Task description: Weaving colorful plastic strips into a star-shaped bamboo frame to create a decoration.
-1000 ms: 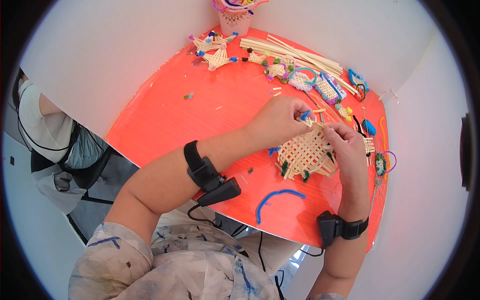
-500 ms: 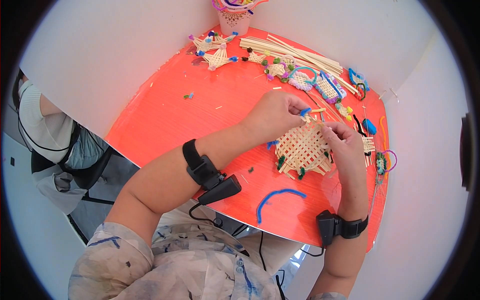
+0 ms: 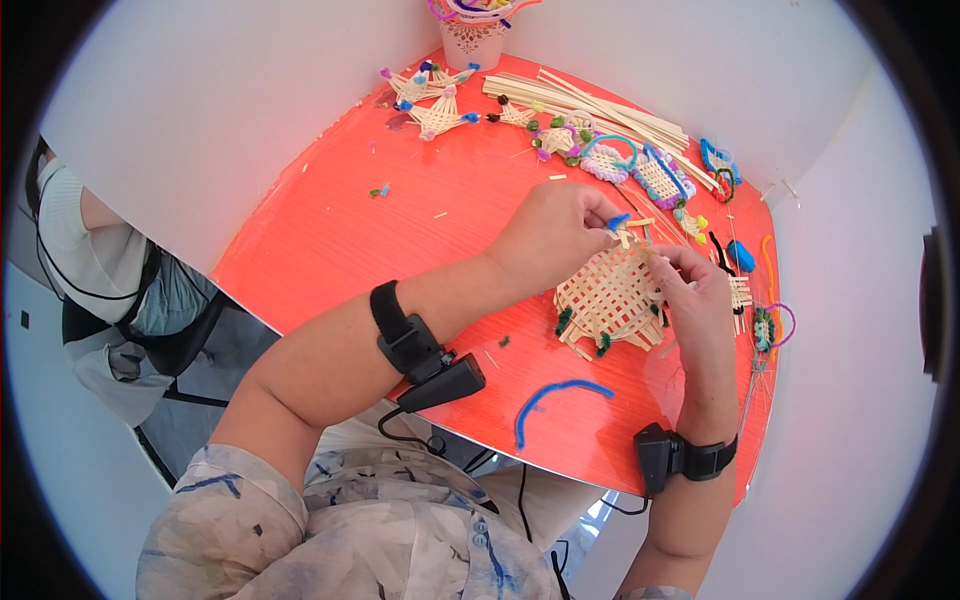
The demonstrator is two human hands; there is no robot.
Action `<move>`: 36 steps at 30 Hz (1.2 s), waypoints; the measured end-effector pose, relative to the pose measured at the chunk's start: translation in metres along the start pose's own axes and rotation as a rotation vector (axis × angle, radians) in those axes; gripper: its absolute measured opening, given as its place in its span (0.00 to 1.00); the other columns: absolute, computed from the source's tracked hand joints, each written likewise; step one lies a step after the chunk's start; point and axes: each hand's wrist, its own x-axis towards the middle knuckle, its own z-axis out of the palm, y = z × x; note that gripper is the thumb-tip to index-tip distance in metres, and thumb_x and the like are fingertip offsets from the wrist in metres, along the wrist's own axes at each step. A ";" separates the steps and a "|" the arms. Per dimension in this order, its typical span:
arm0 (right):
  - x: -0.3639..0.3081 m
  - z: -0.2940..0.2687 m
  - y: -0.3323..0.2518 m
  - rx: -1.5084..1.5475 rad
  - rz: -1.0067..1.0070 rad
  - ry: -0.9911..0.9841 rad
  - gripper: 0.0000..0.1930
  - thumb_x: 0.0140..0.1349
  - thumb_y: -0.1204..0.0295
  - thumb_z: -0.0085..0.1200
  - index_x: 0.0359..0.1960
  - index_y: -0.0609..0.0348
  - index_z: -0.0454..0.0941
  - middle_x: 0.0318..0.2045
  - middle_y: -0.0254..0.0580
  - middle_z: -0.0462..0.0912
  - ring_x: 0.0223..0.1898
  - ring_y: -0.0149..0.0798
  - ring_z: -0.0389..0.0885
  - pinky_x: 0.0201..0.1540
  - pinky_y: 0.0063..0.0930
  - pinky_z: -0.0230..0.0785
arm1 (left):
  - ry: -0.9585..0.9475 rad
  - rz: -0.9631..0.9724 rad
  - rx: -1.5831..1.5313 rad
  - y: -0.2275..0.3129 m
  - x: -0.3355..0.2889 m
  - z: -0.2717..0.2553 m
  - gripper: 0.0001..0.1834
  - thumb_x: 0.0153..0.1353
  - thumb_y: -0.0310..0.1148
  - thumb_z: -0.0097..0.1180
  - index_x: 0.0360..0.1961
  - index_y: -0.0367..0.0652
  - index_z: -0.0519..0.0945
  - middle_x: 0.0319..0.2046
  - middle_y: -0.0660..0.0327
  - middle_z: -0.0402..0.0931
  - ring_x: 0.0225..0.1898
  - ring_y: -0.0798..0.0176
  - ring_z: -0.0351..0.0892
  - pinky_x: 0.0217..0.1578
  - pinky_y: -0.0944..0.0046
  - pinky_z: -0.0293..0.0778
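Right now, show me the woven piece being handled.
The largest, the mat with dark green ties: left hand and right hand are both at its upper edge; the smaller woven pieces lie untouched.

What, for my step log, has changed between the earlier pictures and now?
The left hand edged up, and the woven piece has turned a little, its lower green ties shifting up-left. The blue tuft at its left edge no longer shows. Nothing was visibly grasped or released. The right hand and curved blue pipe cleaner stayed.
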 end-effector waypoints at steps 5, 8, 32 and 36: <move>0.000 -0.002 0.000 0.025 -0.001 -0.005 0.10 0.64 0.70 0.56 0.40 0.66 0.82 0.26 0.29 0.79 0.26 0.20 0.72 0.29 0.17 0.65 | -0.036 0.104 -0.025 -0.013 0.007 0.002 0.13 0.57 0.26 0.62 0.42 0.34 0.79 0.31 0.60 0.81 0.34 0.68 0.81 0.36 0.68 0.78; 0.001 -0.002 0.001 -0.020 0.017 -0.023 0.10 0.64 0.70 0.56 0.40 0.66 0.82 0.26 0.29 0.79 0.26 0.20 0.72 0.29 0.16 0.65 | 0.008 0.256 0.247 0.005 -0.001 0.002 0.18 0.54 0.30 0.65 0.46 0.36 0.78 0.31 0.59 0.80 0.33 0.63 0.82 0.37 0.65 0.78; -0.018 -0.007 -0.027 -0.391 -0.453 -0.219 0.04 0.56 0.81 0.60 0.32 0.64 0.78 0.29 0.37 0.73 0.27 0.30 0.74 0.27 0.23 0.64 | 0.007 0.101 0.457 0.006 0.004 0.001 0.12 0.55 0.32 0.60 0.37 0.38 0.85 0.29 0.49 0.83 0.30 0.55 0.83 0.35 0.58 0.77; -0.012 -0.002 -0.027 -0.297 -0.531 -0.214 0.05 0.56 0.85 0.57 0.33 0.63 0.78 0.29 0.37 0.74 0.29 0.31 0.74 0.28 0.22 0.65 | -0.027 0.107 0.469 0.009 0.001 0.010 0.11 0.55 0.32 0.60 0.36 0.39 0.86 0.28 0.50 0.83 0.30 0.55 0.83 0.35 0.58 0.77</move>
